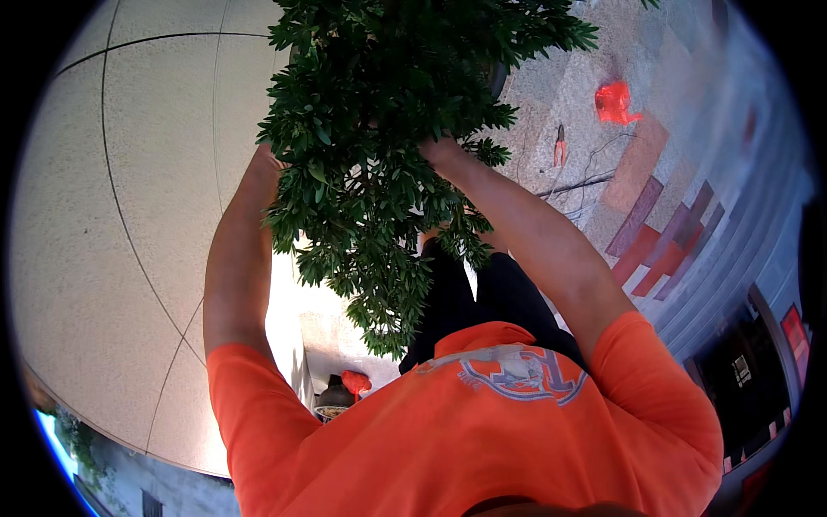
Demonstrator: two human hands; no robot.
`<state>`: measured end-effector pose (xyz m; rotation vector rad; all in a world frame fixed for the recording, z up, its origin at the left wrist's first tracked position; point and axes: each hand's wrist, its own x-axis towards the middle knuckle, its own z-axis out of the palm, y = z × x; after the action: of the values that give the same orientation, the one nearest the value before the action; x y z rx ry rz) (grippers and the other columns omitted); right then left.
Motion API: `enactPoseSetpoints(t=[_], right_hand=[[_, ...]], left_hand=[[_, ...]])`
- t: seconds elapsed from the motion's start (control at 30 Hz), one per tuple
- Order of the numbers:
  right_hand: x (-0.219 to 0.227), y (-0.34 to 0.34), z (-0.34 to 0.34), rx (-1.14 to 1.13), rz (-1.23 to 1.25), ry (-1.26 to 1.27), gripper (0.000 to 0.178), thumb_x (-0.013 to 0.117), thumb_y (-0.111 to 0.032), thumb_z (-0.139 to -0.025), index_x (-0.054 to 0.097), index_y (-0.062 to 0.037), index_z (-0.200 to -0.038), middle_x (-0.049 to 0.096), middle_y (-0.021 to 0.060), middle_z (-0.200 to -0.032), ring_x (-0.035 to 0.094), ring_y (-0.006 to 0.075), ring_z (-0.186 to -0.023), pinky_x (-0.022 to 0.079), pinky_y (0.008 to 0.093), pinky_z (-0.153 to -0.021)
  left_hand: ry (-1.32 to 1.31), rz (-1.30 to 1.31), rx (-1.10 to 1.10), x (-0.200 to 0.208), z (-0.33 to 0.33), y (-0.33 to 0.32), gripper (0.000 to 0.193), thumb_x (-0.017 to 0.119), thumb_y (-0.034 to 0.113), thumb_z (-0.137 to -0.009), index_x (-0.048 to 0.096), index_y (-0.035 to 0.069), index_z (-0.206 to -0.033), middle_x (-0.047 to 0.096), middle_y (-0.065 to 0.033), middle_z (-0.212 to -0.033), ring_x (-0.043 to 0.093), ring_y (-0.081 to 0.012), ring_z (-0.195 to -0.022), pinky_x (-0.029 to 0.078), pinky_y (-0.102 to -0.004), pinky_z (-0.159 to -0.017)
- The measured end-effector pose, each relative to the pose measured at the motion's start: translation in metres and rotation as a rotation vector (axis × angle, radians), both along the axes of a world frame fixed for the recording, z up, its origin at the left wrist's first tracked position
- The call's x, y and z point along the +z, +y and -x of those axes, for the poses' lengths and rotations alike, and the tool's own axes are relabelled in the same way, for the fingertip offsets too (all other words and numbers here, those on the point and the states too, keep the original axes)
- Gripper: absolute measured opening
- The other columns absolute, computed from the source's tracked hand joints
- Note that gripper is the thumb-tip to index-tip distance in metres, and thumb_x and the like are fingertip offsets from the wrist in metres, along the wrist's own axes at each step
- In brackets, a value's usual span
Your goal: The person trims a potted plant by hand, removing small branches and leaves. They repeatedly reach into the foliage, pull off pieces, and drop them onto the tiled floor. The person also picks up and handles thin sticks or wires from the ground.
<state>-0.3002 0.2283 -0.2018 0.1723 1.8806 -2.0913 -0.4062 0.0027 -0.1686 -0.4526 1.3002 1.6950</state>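
Observation:
A dense, dark green leafy shrub [370, 189] fills the upper middle of the head view, and its lower branches hang down in front of my body. Both my arms reach up into its foliage. At the left edge of the leaves is my left hand [272, 157], its fingers mostly covered by leaves. My right hand [441, 151] is pushed into the foliage on the right side, with its fingers hidden. Whether either hand grips a branch cannot be made out.
Red-handled pliers [560, 148] lie on the paved ground to the right, near thin dark wire [594, 159]. Beyond them is a bright red object [615, 102]. A pale wall [155, 189] stands close on the left. A dark pot [334, 395] sits low beside it.

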Motion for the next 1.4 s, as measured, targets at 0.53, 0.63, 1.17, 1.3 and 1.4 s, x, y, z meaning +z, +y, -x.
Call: enactPoseSetpoints(t=[0.53, 0.63, 1.17, 1.3, 1.4], right_hand=[[0.028, 0.003, -0.001, -0.078, -0.275, 0.193, 0.032, 0.061, -0.011, -0.086, 0.064, -0.0077, -0.118, 0.067, 0.0101, -0.113, 0.06, 0.0238, -0.104, 0.046, 0.0385, -0.093], [0.033, 0.0, 0.005, -0.118, -0.202, 0.118, 0.032, 0.061, -0.013, -0.085, 0.065, -0.0086, -0.117, 0.066, 0.0104, -0.113, 0.061, 0.0248, -0.104, 0.046, 0.0398, -0.093], [0.032, 0.032, 0.015, 0.655, -0.599, 0.192, 0.02, 0.055, -0.012, -0.092, 0.066, -0.0064, -0.107, 0.068, 0.0101, -0.097, 0.062, 0.0205, -0.087, 0.05, 0.0366, -0.079], [0.044, 0.016, 0.019, -0.112, 0.388, -0.627, 0.021, 0.06, -0.011, -0.091, 0.064, -0.002, -0.109, 0.068, 0.0085, -0.096, 0.063, 0.0186, -0.085, 0.052, 0.0339, -0.072], [0.047, 0.013, 0.02, -0.164, 0.377, -0.677, 0.022, 0.062, -0.009, -0.09, 0.064, -0.0005, -0.11, 0.067, 0.0083, -0.097, 0.064, 0.019, -0.082, 0.053, 0.0335, -0.069]], left_hand=[[-0.052, -0.129, 0.112, -0.01, -0.004, 0.014, 0.034, 0.06, 0.023, -0.094, 0.057, 0.004, -0.121, 0.065, -0.0064, -0.104, 0.064, -0.0163, -0.086, 0.054, -0.0298, -0.072], [-0.062, -0.136, 0.125, -0.008, -0.004, 0.015, 0.034, 0.06, 0.023, -0.094, 0.056, 0.004, -0.122, 0.065, -0.0066, -0.105, 0.064, -0.0164, -0.087, 0.054, -0.0299, -0.073], [-0.108, -0.188, 0.194, 0.012, -0.01, 0.003, 0.037, 0.059, 0.023, -0.094, 0.054, 0.004, -0.126, 0.063, -0.0076, -0.11, 0.063, -0.0173, -0.091, 0.054, -0.0308, -0.077], [-0.123, -0.199, 0.215, 0.019, -0.019, -0.004, 0.038, 0.059, 0.023, -0.094, 0.053, 0.004, -0.127, 0.063, -0.0079, -0.111, 0.063, -0.0175, -0.092, 0.054, -0.031, -0.078], [-0.121, -0.21, 0.24, 0.02, -0.017, -0.006, 0.039, 0.059, 0.023, -0.094, 0.053, 0.004, -0.128, 0.063, -0.008, -0.112, 0.063, -0.0176, -0.093, 0.054, -0.0311, -0.079]])
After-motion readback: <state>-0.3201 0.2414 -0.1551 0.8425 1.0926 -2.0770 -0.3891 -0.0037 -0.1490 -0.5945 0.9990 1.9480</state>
